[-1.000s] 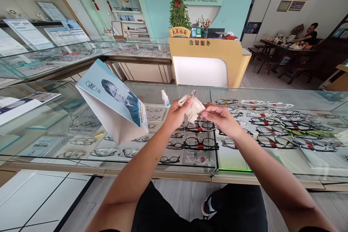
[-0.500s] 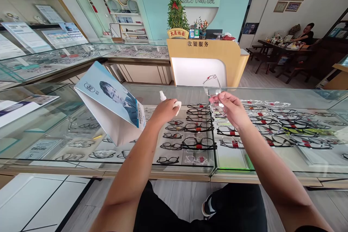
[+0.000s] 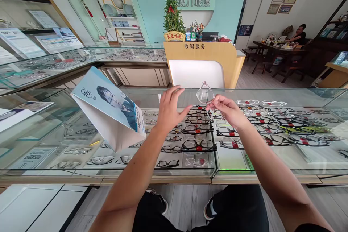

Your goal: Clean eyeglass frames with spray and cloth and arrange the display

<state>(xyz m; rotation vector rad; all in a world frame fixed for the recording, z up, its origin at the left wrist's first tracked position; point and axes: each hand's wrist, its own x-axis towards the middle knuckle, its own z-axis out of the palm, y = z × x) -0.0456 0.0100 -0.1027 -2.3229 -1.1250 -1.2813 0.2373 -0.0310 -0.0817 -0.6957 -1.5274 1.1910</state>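
My right hand (image 3: 227, 110) pinches a pair of clear-framed eyeglasses (image 3: 205, 93) above the glass counter, one lens tilted upward. My left hand (image 3: 171, 108) is to the left of these eyeglasses, fingers spread and apart from them, with nothing in its grasp. Behind the left hand a small white bottle (image 3: 159, 98) shows only in part. Rows of dark-framed eyeglasses (image 3: 199, 145), several with red tags, lie below both hands.
A folded display card (image 3: 108, 105) with a portrait stands on the counter (image 3: 185, 179) left of my left arm. A wooden cashier desk (image 3: 201, 52) with a plant (image 3: 173, 16) is ahead. A person (image 3: 299, 36) sits at a far table.
My left hand has let go of the white cloth, which no longer shows, and spread its fingers, moving slightly right. The clear eyeglasses have turned and shifted a little left in my right hand.
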